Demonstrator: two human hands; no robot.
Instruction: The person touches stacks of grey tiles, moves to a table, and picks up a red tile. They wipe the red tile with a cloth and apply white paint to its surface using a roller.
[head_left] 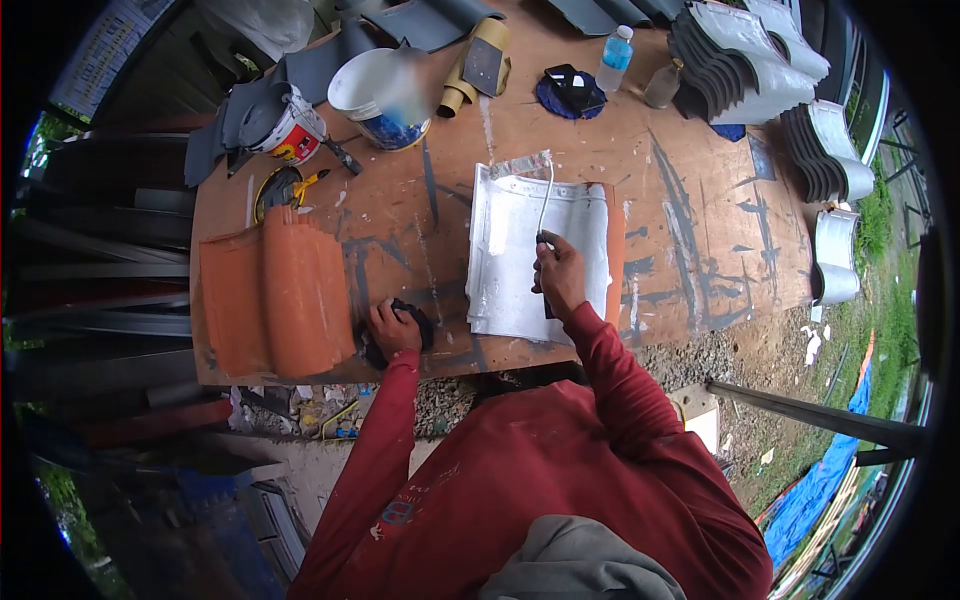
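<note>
My right hand (560, 272) is closed round the dark handle of a paint roller (520, 164). Its thin wire frame reaches away from me, and the whitish roller head lies at the far edge of a roof tile (520, 255). White paint covers most of this tile, while its right side shows bare orange. My left hand (393, 328) grips a black cloth (424, 326) on the table near its front edge. To the left of that hand, an unpainted orange roof tile (270, 300) lies on the wood.
The paint-streaked wooden table (690, 200) holds a white bucket (360, 85), a smaller paint pail (295, 135), a water bottle (614, 60), a glass jar (662, 86) and a phone (575, 88) on blue cloth. Stacked tiles (740, 65) stand at the far right.
</note>
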